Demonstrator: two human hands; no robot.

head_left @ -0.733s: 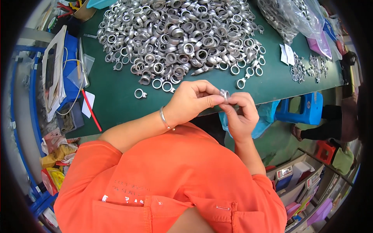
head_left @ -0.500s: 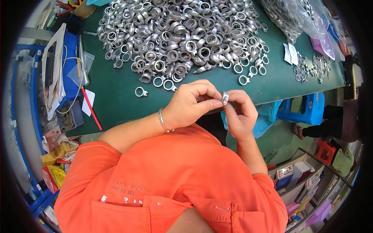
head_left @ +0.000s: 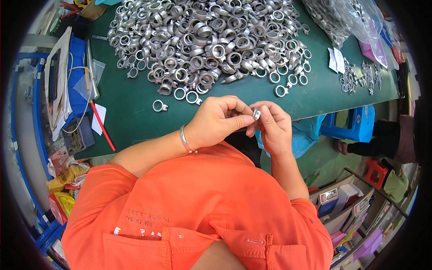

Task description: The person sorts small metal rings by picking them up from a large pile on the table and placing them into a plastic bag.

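Silvery metal shows in the small ring that I hold up in front of my chest, by the near edge of the green table. The fingers of my left hand are pinched closed on its left side; the fingers of my right hand are drawn together at its other side, thumb and forefinger close against it. How hard each one presses, I cannot tell. A silver bracelet circles my left wrist. Beyond my hands, a wide heap of similar metal rings lies on the table, and a single loose ring rests apart from it, to the left. Further left, a red stick lies across a white slip. On the right, a smaller batch of rings lies near white papers, and a blue stool stands beside the table.
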